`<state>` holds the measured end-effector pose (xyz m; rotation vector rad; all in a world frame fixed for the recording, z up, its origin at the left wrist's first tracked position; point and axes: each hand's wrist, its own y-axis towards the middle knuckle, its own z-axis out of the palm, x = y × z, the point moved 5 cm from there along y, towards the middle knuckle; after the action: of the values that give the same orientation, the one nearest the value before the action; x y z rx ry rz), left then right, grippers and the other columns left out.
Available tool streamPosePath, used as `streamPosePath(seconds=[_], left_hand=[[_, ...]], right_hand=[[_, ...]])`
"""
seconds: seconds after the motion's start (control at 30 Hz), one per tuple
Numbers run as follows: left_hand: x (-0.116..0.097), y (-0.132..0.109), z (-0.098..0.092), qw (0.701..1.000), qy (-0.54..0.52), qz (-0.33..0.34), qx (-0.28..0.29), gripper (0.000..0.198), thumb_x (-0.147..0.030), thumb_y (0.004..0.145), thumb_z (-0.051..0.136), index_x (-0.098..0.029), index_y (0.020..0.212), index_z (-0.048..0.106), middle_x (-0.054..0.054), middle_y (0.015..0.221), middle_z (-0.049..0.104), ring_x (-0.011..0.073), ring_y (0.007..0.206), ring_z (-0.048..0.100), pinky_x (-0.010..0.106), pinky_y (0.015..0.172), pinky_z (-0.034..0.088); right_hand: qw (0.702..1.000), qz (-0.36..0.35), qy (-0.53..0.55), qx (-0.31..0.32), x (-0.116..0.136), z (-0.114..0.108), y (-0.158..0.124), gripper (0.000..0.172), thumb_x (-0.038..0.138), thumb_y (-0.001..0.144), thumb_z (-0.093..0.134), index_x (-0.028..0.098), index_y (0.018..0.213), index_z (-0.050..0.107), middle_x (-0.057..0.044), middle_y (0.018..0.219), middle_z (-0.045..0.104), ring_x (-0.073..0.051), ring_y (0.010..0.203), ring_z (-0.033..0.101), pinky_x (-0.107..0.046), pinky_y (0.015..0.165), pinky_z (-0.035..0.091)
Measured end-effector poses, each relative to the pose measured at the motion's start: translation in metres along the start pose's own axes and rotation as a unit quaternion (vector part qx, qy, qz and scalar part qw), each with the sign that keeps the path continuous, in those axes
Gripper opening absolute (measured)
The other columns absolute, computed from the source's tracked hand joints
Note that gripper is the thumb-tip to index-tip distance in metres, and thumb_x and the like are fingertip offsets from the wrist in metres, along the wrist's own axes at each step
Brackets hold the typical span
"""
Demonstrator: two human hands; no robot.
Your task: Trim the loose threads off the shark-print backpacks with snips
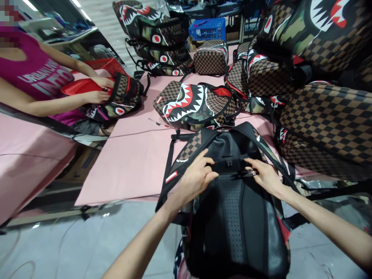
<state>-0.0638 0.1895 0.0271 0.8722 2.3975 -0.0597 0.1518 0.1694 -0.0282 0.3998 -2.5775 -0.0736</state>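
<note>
A backpack (232, 217) stands upright in front of me, its black padded back panel facing me. Across that panel runs a black band (229, 164). At the band's left end is my left hand (197, 174), fingers curled over the edge and thumb just below. My right hand (266, 176) is at the right end, its index fingertip on the band. Small dark scissors (240, 175) are in its curled fingers, blades pointing left across the panel. Black shoulder straps (266, 149) spread along the backpack's upper sides.
Another shark-mouth backpack (197, 104) lies beyond on the pink table (130, 166). Checkered backpacks (328, 124) pile up close on my right. More bags (159, 42) are stacked at the back, near a blue basket (207, 29). A co-worker (37, 77) handles a bag at left.
</note>
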Motion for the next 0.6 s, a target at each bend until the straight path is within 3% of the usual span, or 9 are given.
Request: streamPosePath(seconds=[0.13, 0.2, 0.3, 0.4, 0.47, 0.53, 0.6], left_hand=[[0.016, 0.019, -0.046, 0.987, -0.047, -0.060, -0.140, 0.032, -0.027, 0.090, 0.035, -0.016, 0.075, 0.061, 0.007, 0.108, 0.062, 0.0169, 0.113, 0.052, 0.031, 0.100, 0.037], [0.025, 0.037, -0.064, 0.975, -0.067, -0.081, -0.194, 0.034, -0.030, 0.091, 0.034, -0.015, 0.078, 0.061, 0.006, 0.098, 0.066, 0.0162, 0.100, 0.059, 0.029, 0.092, 0.042], [0.041, 0.062, -0.080, 0.965, -0.084, -0.101, -0.226, 0.038, -0.035, 0.091, 0.034, -0.014, 0.076, 0.062, 0.005, 0.082, 0.067, 0.0151, 0.084, 0.062, 0.027, 0.081, 0.045], [0.053, 0.073, -0.084, 0.972, -0.050, -0.099, -0.208, 0.034, -0.034, 0.089, 0.036, -0.014, 0.077, 0.061, 0.004, 0.079, 0.067, 0.0140, 0.077, 0.061, 0.025, 0.077, 0.045], [0.060, 0.074, -0.078, 0.983, -0.004, -0.083, -0.165, 0.029, -0.030, 0.088, 0.038, -0.015, 0.082, 0.061, 0.005, 0.085, 0.066, 0.0145, 0.081, 0.060, 0.025, 0.079, 0.044], [0.073, 0.071, -0.064, 0.989, 0.056, -0.105, -0.092, 0.025, -0.028, 0.086, 0.039, -0.015, 0.086, 0.061, 0.007, 0.092, 0.065, 0.0178, 0.090, 0.059, 0.028, 0.083, 0.042], [0.095, 0.067, -0.045, 0.977, 0.094, -0.189, 0.002, 0.022, -0.029, 0.083, 0.044, -0.014, 0.083, 0.061, 0.011, 0.093, 0.064, 0.0238, 0.097, 0.058, 0.034, 0.085, 0.041]], right_hand=[[0.974, -0.133, -0.173, 0.063, 0.028, 0.024, 0.020, 0.052, 0.005, 0.082, 0.035, 0.021, 0.130, 0.046, -0.007, 0.133, 0.049, -0.020, 0.085, 0.061, -0.035, 0.071, 0.048], [0.960, -0.132, -0.229, 0.088, 0.031, 0.037, 0.034, 0.059, 0.002, 0.079, 0.033, 0.023, 0.133, 0.043, -0.004, 0.141, 0.037, -0.019, 0.080, 0.062, -0.035, 0.066, 0.049], [0.962, -0.091, -0.233, 0.111, 0.026, 0.049, 0.049, 0.060, 0.002, 0.078, 0.033, 0.024, 0.133, 0.043, -0.004, 0.141, 0.036, -0.017, 0.073, 0.064, -0.033, 0.062, 0.051], [0.980, -0.062, -0.151, 0.111, 0.021, 0.044, 0.051, 0.058, 0.006, 0.077, 0.035, 0.024, 0.130, 0.046, -0.003, 0.138, 0.041, -0.017, 0.078, 0.066, -0.031, 0.064, 0.054], [0.989, -0.070, -0.078, 0.103, 0.019, 0.033, 0.048, 0.057, 0.006, 0.075, 0.036, 0.024, 0.128, 0.049, -0.001, 0.137, 0.043, -0.018, 0.095, 0.064, -0.032, 0.076, 0.054], [0.993, -0.082, -0.021, 0.079, 0.015, 0.017, 0.044, 0.055, 0.006, 0.076, 0.035, 0.024, 0.126, 0.050, 0.000, 0.138, 0.043, -0.018, 0.111, 0.055, -0.034, 0.092, 0.048], [0.997, -0.069, 0.005, 0.040, 0.006, 0.003, 0.043, 0.049, 0.009, 0.079, 0.036, 0.023, 0.123, 0.052, -0.001, 0.136, 0.045, -0.019, 0.118, 0.050, -0.038, 0.100, 0.041]])
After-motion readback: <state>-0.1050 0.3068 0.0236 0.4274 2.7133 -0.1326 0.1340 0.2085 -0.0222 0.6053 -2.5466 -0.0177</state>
